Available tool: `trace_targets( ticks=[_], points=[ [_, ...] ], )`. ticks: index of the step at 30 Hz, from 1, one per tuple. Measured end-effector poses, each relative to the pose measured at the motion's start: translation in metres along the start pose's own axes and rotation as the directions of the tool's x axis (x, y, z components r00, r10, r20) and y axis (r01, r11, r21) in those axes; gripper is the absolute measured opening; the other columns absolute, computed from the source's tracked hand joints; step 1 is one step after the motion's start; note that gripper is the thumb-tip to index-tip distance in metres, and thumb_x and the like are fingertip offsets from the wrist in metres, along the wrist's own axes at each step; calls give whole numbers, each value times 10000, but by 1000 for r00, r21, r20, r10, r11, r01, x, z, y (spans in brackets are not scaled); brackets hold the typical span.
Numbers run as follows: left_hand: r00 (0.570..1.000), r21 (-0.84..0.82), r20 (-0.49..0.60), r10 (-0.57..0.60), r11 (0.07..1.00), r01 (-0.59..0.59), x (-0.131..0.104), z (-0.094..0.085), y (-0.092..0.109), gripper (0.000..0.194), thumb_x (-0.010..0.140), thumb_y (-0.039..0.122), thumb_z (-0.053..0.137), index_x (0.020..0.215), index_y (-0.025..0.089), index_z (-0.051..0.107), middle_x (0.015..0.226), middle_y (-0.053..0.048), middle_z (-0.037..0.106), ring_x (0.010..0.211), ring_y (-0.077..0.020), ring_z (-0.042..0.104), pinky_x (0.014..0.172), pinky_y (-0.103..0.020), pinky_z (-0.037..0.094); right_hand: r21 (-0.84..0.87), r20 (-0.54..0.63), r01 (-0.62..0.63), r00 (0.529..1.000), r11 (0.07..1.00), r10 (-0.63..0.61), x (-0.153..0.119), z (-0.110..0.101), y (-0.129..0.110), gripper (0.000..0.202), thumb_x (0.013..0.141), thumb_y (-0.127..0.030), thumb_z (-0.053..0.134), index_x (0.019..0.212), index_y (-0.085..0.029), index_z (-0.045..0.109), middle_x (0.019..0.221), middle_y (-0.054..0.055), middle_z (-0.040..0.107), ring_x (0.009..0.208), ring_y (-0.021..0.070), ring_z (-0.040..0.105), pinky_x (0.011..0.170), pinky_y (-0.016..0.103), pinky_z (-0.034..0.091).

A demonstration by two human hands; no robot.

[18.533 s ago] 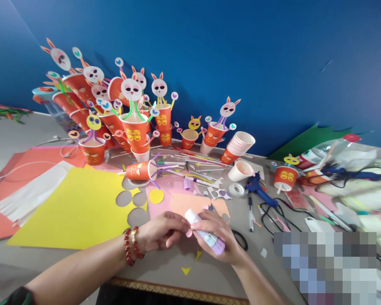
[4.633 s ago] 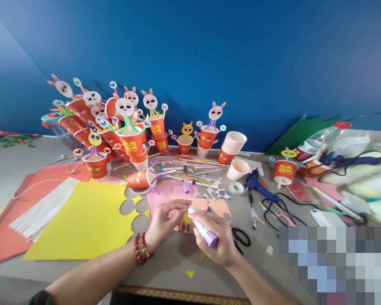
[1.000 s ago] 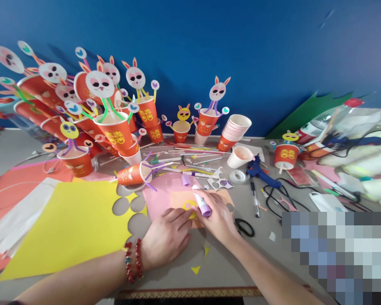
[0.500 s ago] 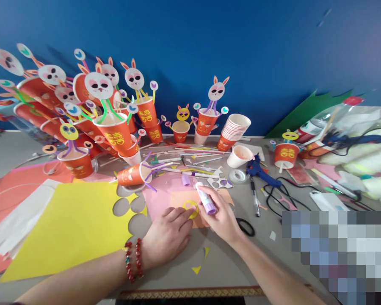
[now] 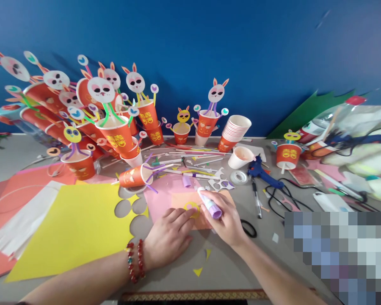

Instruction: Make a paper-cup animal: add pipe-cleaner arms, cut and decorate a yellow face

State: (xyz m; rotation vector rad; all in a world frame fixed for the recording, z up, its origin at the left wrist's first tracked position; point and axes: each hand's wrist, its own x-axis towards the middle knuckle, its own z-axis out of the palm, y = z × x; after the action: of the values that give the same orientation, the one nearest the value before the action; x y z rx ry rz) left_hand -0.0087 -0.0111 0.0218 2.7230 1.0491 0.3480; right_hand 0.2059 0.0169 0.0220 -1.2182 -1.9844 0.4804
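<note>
My left hand [image 5: 168, 237] lies palm down with its fingers stretched out. Its fingertips press a small yellow paper disc [image 5: 195, 215] against a sheet of peach paper [image 5: 178, 198]. A white and purple glue stick [image 5: 210, 204] is gripped in my right hand [image 5: 228, 222], tilted, its purple base toward me. The white end of the stick points away, just beyond the disc. A purple cap [image 5: 186, 182] sits on the pink paper [image 5: 158, 192] behind my hands. Yellow paper scraps [image 5: 197, 272] lie in front of them.
Red paper cups with rabbit faces [image 5: 114, 137] crowd the back left. A cut-out yellow sheet [image 5: 70, 228] spreads on the left. To the right lie a blue glue gun [image 5: 263, 173], its cord, a pen [image 5: 257, 199] and a black scissor-like loop [image 5: 249, 228]. Stacked cups [image 5: 235, 129] stand behind.
My right hand has shifted slightly right with the glue stick, which now leans over more. My left hand stays on the disc. The whole view has moved a little.
</note>
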Motion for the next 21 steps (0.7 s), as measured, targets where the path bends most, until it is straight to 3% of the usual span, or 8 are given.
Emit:
trace_targets(
  ticks=[5, 15, 18, 21],
  points=[
    [998, 106, 59, 25, 994, -31, 3, 4, 1, 639, 903, 434, 613, 1434, 139, 415, 1510, -100, 469, 1145, -277, 532, 963, -438, 429, 28, -13, -39, 999, 999, 40, -1, -1, 0, 321, 947, -256, 558, 1268, -275, 572, 1158, 74, 707, 1053, 258, 665, 900, 384, 548],
    [995, 152, 90, 31, 987, -45, 2, 6, 9, 743, 902, 531, 596, 1492, 154, 347, 1518, -88, 462, 1151, -292, 516, 963, -465, 437, 92, -108, -62, 992, 994, 71, -1, -4, 1, 335, 951, -281, 576, 1285, -262, 573, 1231, 81, 686, 1108, 252, 657, 933, 385, 544],
    [998, 106, 45, 34, 994, -39, 0, 5, 7, 716, 892, 489, 621, 1489, 201, 350, 1532, -92, 440, 1169, -298, 526, 979, -482, 451, 131, -113, -64, 990, 989, 79, -1, -6, 1, 333, 957, -286, 570, 1289, -261, 571, 1244, 87, 680, 1101, 255, 670, 918, 383, 554],
    [994, -5, -107, 23, 1000, -24, -2, -1, 2, 610, 939, 328, 547, 1491, 191, 327, 1497, -139, 469, 1210, -284, 532, 987, -465, 478, 177, -128, -67, 988, 982, 90, -2, -7, 1, 342, 961, -283, 562, 1303, -264, 561, 1273, 99, 666, 1075, 259, 690, 876, 375, 573]
  ],
)
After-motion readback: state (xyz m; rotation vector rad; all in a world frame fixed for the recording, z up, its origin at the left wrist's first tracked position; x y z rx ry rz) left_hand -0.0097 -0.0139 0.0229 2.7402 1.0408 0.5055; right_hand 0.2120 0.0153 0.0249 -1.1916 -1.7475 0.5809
